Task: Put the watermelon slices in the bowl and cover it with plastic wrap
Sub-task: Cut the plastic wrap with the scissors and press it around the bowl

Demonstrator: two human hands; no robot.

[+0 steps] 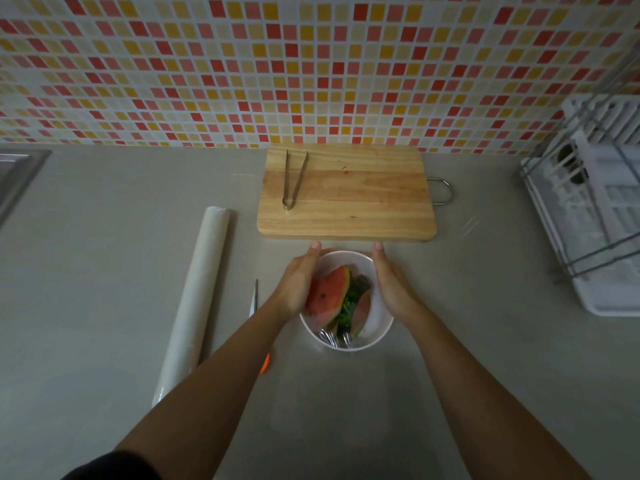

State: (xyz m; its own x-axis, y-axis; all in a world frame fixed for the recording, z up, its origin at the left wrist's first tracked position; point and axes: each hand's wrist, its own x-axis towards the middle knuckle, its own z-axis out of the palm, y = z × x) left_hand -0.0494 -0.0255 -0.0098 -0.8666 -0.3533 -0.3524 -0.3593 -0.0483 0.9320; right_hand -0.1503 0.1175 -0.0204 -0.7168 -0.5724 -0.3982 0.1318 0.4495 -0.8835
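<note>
Head view, grey tabletop (pixel 104 271). A round white bowl (pixel 379 329) sits near the front centre, just in front of a rectangular pale wooden cutting board (pixel 360 199). Inside the bowl: red watermelon slices with green rind (pixel 329 299), standing tilted on edge, crowded together. Reflective streaks show at the bowl's near rim; cannot tell whether they are film or metal.

Left hand (pixel 298 282): fingers extended and held together, palm flat against the bowl's left side, partly over the rim. Right hand (pixel 391 282): same posture, fingers straight and together, flat against the right side. Neither hand pinches anything; the bowl lies between the two palms.

A long white roll of plastic wrap (pixel 197 299) lies on the tabletop well to the left of the bowl, aligned roughly front to back. Between roll and left forearm, a knife with an orange handle (pixel 255 299), partly hidden by the arm.

Slim metal tongs (pixel 293 180) rest on the board's left part. White dish rack (pixel 595 216) at far right.
</note>
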